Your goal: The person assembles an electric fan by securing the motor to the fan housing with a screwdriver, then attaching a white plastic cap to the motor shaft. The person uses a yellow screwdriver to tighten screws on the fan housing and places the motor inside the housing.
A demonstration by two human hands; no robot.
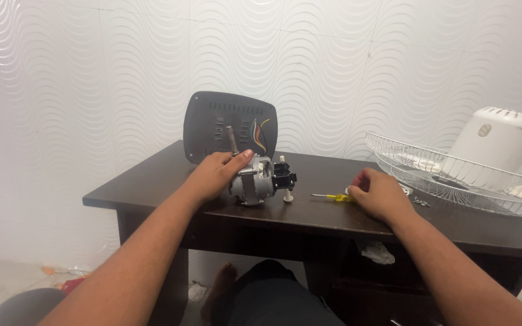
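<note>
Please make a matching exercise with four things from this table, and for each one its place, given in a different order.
Things:
1. fan motor
2. screwdriver
3. wire fan guard
4. dark grey cover panel

Places:
A. leaning against the wall at the back of the table
B. under the left hand
C. at the right end of the table, with a white housing on it
D. flat on the table, beside the right hand

Pairs: 1-B, 2-D, 3-C, 4-A

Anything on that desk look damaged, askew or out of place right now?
Nothing looks broken or spilled. The fan motor lies on its side under the left hand, shaft pointing up. The wire guard juts past the desk edge at right. The right hand rests by the yellow screwdriver.
</note>
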